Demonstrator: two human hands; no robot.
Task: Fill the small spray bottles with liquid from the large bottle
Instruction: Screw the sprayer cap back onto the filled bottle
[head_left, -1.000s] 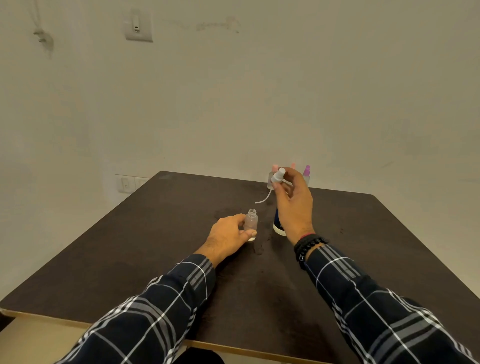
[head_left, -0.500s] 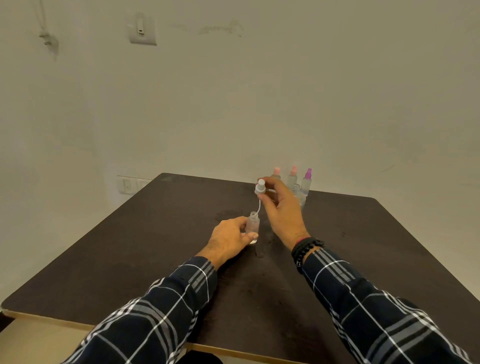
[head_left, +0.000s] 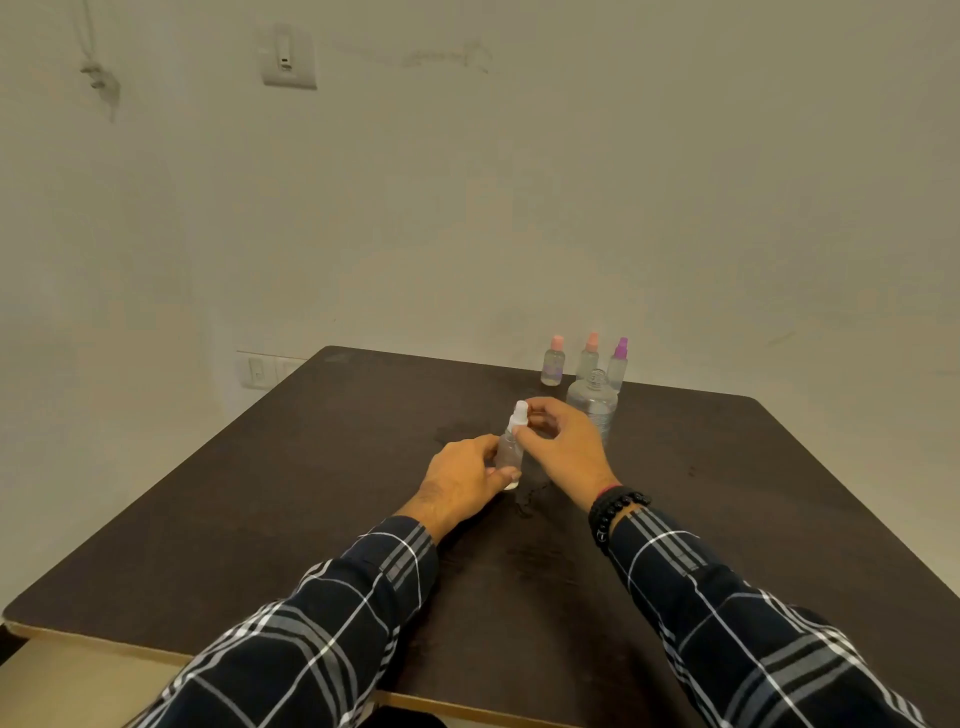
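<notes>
Evidently capping: left hand (head_left: 462, 483) gripped small bottle (head_left: 508, 454) on worktop (head_left: 311, 493), right hand (head_left: 563, 447) fingers pinched spray top (head_left: 519, 415); next, prob. twist tight.

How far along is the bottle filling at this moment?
Looks done: three capped small bottles stand at the table's far edge; their fill level is unclear. In hand: the left hand steadies a clear spray bottle while the right hand seats its white spray cap. The large bottle stands open behind. Left: tightening this cap; no other uncapped bottle shows.
</notes>
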